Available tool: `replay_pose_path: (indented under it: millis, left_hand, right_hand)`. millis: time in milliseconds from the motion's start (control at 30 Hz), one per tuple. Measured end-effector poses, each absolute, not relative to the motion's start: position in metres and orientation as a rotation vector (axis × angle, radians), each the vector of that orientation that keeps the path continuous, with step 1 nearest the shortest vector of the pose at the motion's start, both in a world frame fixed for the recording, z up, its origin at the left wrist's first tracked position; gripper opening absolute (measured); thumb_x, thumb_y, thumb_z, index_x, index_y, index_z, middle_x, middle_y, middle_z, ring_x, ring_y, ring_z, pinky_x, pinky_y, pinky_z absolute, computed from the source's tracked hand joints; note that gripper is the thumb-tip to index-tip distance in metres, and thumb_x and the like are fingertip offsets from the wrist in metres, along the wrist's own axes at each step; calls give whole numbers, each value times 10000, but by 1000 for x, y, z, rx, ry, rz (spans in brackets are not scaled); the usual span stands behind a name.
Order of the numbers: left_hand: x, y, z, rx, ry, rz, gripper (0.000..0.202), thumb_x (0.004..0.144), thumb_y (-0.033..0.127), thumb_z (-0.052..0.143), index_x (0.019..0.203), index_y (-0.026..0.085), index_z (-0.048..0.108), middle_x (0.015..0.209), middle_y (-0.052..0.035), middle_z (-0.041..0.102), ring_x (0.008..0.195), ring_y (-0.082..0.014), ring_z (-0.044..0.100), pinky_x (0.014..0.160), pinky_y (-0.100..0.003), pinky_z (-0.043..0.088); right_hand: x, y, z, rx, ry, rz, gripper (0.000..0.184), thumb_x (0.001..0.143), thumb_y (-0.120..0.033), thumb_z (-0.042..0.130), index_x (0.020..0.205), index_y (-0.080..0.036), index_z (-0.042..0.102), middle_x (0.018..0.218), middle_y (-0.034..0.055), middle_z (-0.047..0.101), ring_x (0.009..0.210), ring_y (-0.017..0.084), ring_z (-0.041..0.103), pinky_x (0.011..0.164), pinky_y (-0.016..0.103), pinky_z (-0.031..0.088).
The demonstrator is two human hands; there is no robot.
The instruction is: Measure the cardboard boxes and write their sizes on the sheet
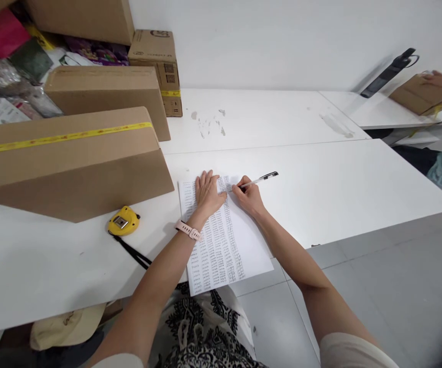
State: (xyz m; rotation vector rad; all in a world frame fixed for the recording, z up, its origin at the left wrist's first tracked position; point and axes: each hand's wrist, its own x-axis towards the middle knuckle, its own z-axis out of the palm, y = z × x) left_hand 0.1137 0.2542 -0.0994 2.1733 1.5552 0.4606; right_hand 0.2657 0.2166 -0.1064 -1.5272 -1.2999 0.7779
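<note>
A white sheet of paper (253, 250) with columns of small handwriting lies on the white table, its lower end hanging past the near edge. My left hand (208, 194) rests flat on its upper part, fingers spread, with a pink watch band on the wrist. My right hand (248, 195) grips a pen (261, 179) with a clear barrel and black end. The pen's tip, near the columns at the sheet's upper right, is mostly hidden by the fingers. Left of the paper sits a yellow tape measure (124, 221) with a black strap.
Large cardboard boxes (71, 168) stand on the left, with a smaller carton (169, 76) against the wall. A dark bottle (387, 73) stands at the far right. Beside it, another person's hand (441, 81) touches a brown box (416, 97). A cap (65, 327) lies below the table.
</note>
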Motion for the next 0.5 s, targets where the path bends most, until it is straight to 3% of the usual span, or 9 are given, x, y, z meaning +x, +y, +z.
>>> replay_pose_path:
  millis: [500]
  left_hand:
    - [114,254,-99,2171,1552,450,555,841,285,629,1375,177,524,1636,-114,382,1564,-290,215,1294,-481,116]
  right_hand:
    - [267,217,-105,-1551,-1318,770,193,762,-293,608,680,-232,445,563,-66,437,541,111,380,534,274,291]
